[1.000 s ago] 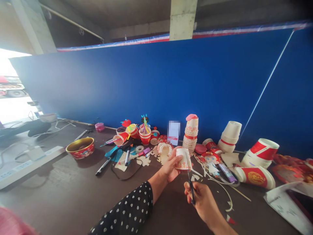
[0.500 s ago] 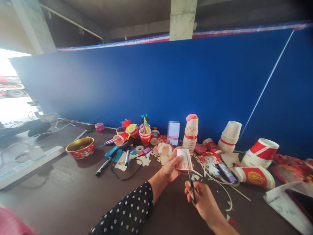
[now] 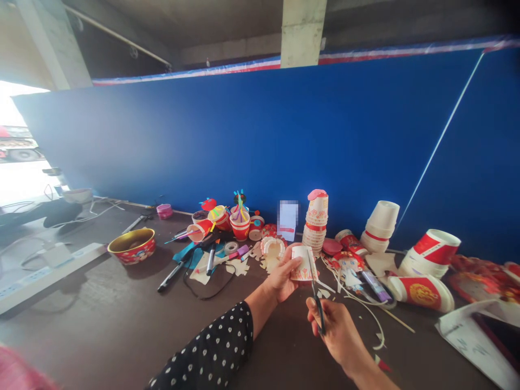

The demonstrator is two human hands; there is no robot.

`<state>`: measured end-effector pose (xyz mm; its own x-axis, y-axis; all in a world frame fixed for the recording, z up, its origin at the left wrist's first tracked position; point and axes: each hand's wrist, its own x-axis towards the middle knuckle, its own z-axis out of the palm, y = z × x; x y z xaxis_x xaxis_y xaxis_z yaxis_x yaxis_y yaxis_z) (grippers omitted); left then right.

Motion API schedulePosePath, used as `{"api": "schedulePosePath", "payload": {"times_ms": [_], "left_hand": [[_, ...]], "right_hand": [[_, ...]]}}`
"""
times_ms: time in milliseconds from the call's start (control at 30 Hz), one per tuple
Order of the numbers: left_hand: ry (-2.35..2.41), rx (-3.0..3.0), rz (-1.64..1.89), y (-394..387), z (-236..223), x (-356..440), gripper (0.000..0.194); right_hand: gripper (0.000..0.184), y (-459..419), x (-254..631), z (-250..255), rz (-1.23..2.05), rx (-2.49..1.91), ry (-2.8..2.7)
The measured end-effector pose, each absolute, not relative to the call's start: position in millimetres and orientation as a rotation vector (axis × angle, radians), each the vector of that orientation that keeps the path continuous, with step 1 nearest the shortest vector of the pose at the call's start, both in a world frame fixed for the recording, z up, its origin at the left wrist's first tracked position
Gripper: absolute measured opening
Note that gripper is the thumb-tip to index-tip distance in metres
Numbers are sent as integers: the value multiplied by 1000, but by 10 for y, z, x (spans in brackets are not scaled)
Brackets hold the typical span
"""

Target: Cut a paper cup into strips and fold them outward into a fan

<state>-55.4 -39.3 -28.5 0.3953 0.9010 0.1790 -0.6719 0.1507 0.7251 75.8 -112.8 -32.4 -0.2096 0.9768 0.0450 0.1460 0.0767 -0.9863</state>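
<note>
Nothing is readable for you here: the upright white rectangular card (image 3: pixel 288 220) is pixelated, and the gold emblem on the fallen red-and-white paper cup (image 3: pixel 423 294) is unclear.

Fallen red paper cups (image 3: pixel 422 292) and curling paper strips (image 3: pixel 368 311) are hemming in the right hand (image 3: pixel 331 330) on the counter (image 3: pixel 101 325), a stacked cup tower (image 3: pixel 314 222) is blocking the far side, while a way is running nearer, left of the left hand (image 3: pixel 282 279), toward the marker pens (image 3: pixel 173 275).

Cup stack (image 3: pixel 315 225) behind held cup (image 3: pixel 304 264), w/ bowl (image 3: pixel 132 252) to L & tipped cups (image 3: pixel 420 292) to R on table (image 3: pixel 101 319).
</note>
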Motion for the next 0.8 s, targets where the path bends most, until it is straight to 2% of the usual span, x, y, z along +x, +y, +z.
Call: {"api": "schedulePosePath", "payload": {"times_ms": [367,533,800], "left_hand": [[327,815,1164,-380,-285,-550,53],[347,794,1193,-338,-287,-560,47],[395,696,1267,-344,-210,-609,44]], "right_hand": [[51,-1111,752,-334,1248,-1179,-1481],[47,-1132,773,-324,1232,-1229,-1641],[50,-1157,796,-333,1113,-1322,-1825]]}}
